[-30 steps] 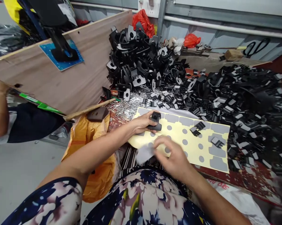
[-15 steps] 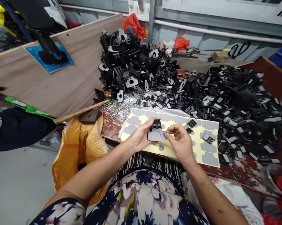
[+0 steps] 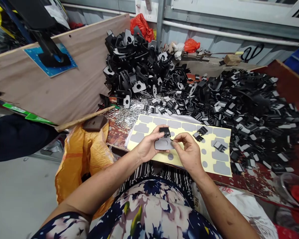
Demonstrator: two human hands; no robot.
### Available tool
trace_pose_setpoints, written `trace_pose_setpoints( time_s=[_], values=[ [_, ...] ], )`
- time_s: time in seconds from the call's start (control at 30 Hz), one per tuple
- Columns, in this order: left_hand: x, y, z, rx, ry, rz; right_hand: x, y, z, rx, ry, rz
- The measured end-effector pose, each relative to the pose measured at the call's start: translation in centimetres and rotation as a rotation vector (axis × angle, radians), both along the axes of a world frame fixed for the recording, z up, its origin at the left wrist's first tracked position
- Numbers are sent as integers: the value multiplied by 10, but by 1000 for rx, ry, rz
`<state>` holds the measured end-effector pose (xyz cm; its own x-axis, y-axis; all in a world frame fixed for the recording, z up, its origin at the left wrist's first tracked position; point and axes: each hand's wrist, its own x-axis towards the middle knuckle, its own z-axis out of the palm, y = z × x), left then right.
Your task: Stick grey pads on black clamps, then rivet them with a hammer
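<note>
My left hand [image 3: 147, 146] is closed around a black plastic clip piece [image 3: 165, 130], thumb on top and fingers below. A ribbed grey pad [image 3: 161, 144] with a curved mark lies along its flat face, turned toward me. At the pad's right edge my right hand [image 3: 189, 151] pinches with thumb and forefinger; the fingertips hide what exactly is between them. Beneath both hands lies a pale yellow sticker sheet [image 3: 186, 160] bearing grey die-cut shapes. Two small black clip pieces [image 3: 201, 130] and a grey-topped one [image 3: 219, 146] rest on its right part.
Behind the sheet rise heaps of black clip parts [image 3: 251, 89] and larger black pieces [image 3: 131, 66]. Loose metal pins [image 3: 125, 114] are scattered at left, near a wooden-handled tool [image 3: 87, 118]. A plywood board [image 3: 89, 66] walls the left side. An orange bag [image 3: 72, 166] hangs below.
The grey pad's face has tilted slightly, so its ribbing shows more clearly. My right fingertips stay at its right edge, and the whole view has shifted a little.
</note>
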<state>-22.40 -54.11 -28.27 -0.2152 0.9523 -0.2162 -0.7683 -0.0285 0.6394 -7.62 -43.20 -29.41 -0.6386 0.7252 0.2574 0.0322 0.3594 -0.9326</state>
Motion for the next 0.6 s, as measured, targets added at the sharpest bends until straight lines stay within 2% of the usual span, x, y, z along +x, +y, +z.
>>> trace_pose_setpoints(
  time_s=[0.13,0.27,0.33,0.4,0.47,0.53,0.6],
  values=[
    [8,0,-4,-1,143,60,2,-7,4,205,-66,-19],
    [20,4,-10,-59,334,270,1,-18,1,450,-83,-42],
    [23,6,-13,-83,394,336,2,-20,-3,582,-79,-34],
    [25,6,-17,-100,413,361,6,-20,-4,755,-109,-52],
    [25,5,-21,-128,403,351,10,-16,-2,895,-176,-134],
    [24,4,-23,-149,387,325,15,-10,2,868,-238,-200],
    [23,4,-22,-137,393,288,17,-4,4,638,-264,-127]
  ],
)
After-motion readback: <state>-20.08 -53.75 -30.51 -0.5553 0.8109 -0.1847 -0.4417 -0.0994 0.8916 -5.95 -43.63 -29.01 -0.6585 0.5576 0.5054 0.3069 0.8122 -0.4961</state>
